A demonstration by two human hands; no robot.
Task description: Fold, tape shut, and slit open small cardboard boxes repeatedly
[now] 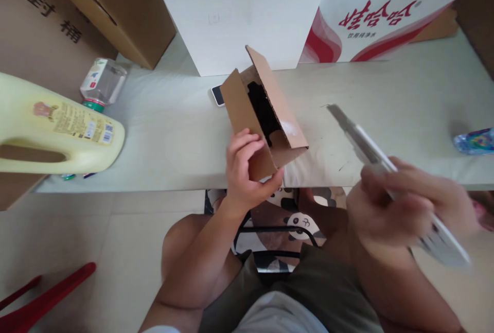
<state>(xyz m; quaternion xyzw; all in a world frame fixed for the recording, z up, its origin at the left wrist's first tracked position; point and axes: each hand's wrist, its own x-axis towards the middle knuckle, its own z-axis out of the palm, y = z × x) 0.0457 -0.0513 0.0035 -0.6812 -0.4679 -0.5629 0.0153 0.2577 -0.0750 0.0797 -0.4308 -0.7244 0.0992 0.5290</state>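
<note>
A small brown cardboard box [283,111] stands tilted near the table's front edge, its top flaps raised and something black [262,109] inside. My left hand [247,171] grips the box's near left side, fingers over the flap and thumb at the lower corner. Off to the right, my right hand [409,204], blurred by motion, is closed around a long, thin, pale object [376,153] that looks like a utility knife. Its metallic tip points up and left, apart from the box. Behind the box a phone [218,95] lies partly hidden.
A large yellow jug [88,140] and a clear bottle with a green cap [104,81] are at the left. White boxes [247,19] [370,19] and an open brown carton [135,14] line the back. A small bottle [476,141] lies far right. Red legs [57,292] show below left.
</note>
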